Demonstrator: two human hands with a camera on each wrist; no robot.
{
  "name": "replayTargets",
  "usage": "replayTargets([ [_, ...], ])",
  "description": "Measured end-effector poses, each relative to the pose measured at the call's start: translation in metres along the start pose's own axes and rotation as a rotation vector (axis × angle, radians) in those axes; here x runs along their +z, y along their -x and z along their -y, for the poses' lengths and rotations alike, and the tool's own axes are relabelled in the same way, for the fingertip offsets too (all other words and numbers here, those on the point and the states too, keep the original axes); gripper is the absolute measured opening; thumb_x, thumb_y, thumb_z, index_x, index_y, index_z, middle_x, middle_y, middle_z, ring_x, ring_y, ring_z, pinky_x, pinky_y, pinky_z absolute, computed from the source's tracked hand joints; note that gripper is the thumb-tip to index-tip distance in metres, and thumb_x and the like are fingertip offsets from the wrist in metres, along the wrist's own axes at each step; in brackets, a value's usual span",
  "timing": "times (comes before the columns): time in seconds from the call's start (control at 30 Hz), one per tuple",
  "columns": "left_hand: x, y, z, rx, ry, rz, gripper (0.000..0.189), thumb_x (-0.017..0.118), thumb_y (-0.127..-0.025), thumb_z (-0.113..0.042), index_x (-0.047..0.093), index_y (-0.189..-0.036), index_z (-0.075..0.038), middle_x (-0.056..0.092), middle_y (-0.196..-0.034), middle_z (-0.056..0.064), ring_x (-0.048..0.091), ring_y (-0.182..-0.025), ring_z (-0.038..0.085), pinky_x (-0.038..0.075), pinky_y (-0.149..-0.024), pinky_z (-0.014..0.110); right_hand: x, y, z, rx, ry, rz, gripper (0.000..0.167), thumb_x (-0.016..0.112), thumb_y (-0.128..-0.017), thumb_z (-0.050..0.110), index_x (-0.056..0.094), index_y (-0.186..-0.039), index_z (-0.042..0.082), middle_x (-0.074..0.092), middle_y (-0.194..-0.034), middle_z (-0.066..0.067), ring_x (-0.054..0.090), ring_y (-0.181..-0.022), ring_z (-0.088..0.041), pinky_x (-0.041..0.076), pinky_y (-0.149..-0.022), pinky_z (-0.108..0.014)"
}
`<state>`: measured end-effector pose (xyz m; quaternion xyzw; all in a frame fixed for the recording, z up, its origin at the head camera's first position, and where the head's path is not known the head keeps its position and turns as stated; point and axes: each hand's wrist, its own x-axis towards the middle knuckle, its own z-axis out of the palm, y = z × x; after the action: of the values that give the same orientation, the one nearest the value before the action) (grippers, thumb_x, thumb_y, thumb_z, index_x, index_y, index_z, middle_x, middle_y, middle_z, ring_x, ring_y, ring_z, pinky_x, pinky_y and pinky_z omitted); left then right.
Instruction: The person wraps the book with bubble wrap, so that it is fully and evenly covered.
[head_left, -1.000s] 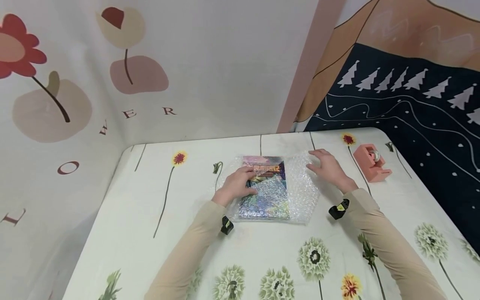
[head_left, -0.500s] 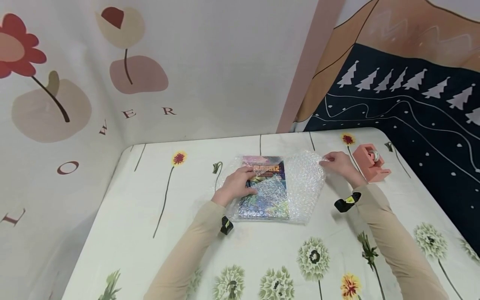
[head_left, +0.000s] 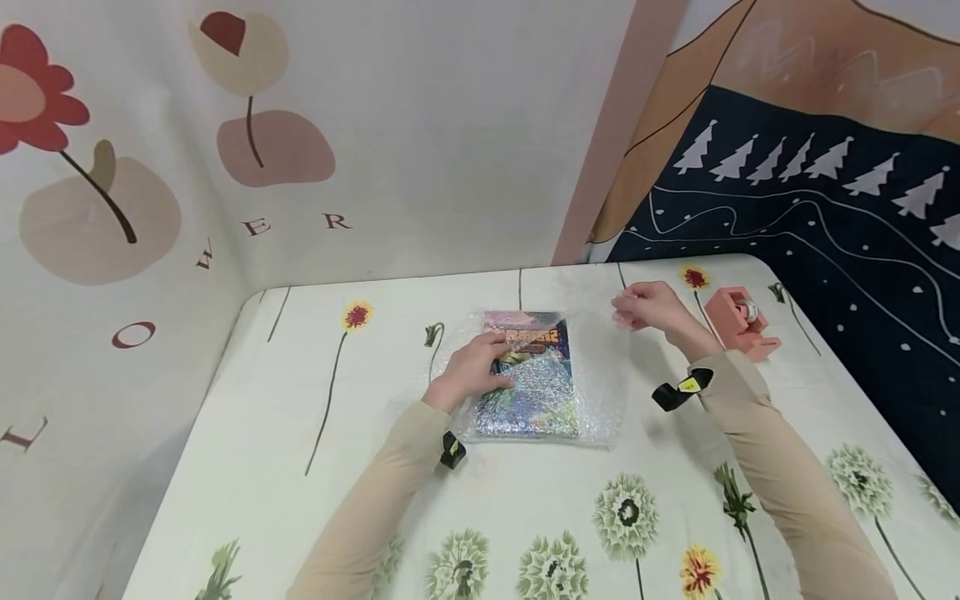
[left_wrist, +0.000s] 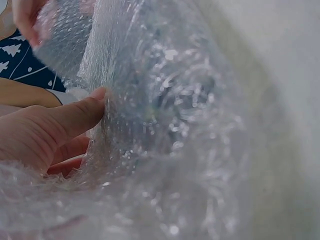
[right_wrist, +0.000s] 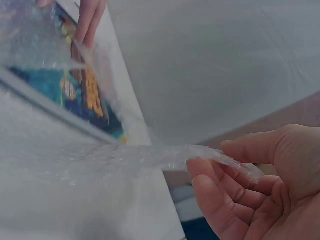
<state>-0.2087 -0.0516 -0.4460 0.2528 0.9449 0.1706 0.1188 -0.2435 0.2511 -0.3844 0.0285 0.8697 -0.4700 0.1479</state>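
Note:
A book point(head_left: 551, 336) with a colourful cover lies near the middle of the table, partly covered by clear bubble wrap point(head_left: 600, 392). My left hand point(head_left: 472, 367) rests on the book's left side, fingers and thumb spread over cover and wrap. In the left wrist view its thumb point(left_wrist: 82, 115) presses against the wrap. To the right of the book, my right hand point(head_left: 651, 310) pinches the wrap's right edge and lifts it off the table. The right wrist view shows the raised flap point(right_wrist: 185, 155) between thumb and fingers.
A pink tape dispenser point(head_left: 738, 321) with a roll of clear tape stands on the right, behind the right wrist. The table point(head_left: 247, 417) has a white flowered cloth. Patterned hangings point(head_left: 450, 150) rise at its back and sides.
My right hand reached right to the wrap's edge and took hold of it. It has since come back left, lifting the flap. My left hand has stayed on the book.

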Motion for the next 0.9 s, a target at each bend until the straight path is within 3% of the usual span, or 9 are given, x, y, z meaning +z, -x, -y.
replayTargets([
  [0.2,0.0,0.0,0.0,-0.004,-0.003,0.001,0.064,0.071,-0.083,-0.033,0.048,-0.137,-0.008,0.035,-0.148,0.008,0.029,-0.136,0.025,0.038,-0.101,0.041,0.018,-0.007,0.022,-0.053,-0.044,-0.005,0.029,0.055,-0.094,0.018,0.057,-0.107,-0.008,0.064,-0.077,-0.003,0.061,-0.064,-0.007,0.053,-0.063,-0.022],
  [0.47,-0.001,-0.001,0.0,-0.001,-0.019,0.007,0.066,0.071,-0.082,-0.035,0.048,-0.137,-0.008,0.035,-0.148,0.008,0.029,-0.137,0.024,0.038,-0.101,0.041,0.047,-0.021,0.04,-0.107,-0.023,0.007,0.023,0.059,-0.091,0.014,0.062,-0.1,-0.007,0.063,-0.072,-0.003,0.059,-0.06,-0.008,0.052,-0.058,-0.022],
  [0.73,-0.002,-0.001,0.002,0.008,-0.011,-0.003,0.065,0.072,-0.082,-0.035,0.049,-0.136,-0.006,0.036,-0.147,0.009,0.03,-0.136,0.025,0.035,-0.104,0.04,0.084,-0.032,0.051,-0.172,0.025,0.014,0.016,0.062,-0.089,0.013,0.066,-0.089,-0.003,0.06,-0.071,-0.006,0.056,-0.056,-0.013,0.055,-0.064,-0.04],
  [0.9,-0.002,0.0,0.002,0.02,-0.016,-0.014,0.063,0.072,-0.082,-0.034,0.051,-0.134,-0.005,0.037,-0.146,0.01,0.031,-0.135,0.025,0.036,-0.103,0.039,0.106,-0.037,0.053,-0.173,0.061,0.006,0.014,0.062,-0.089,0.013,0.067,-0.087,-0.001,0.06,-0.066,-0.006,0.057,-0.052,-0.015,0.054,-0.057,-0.037],
])
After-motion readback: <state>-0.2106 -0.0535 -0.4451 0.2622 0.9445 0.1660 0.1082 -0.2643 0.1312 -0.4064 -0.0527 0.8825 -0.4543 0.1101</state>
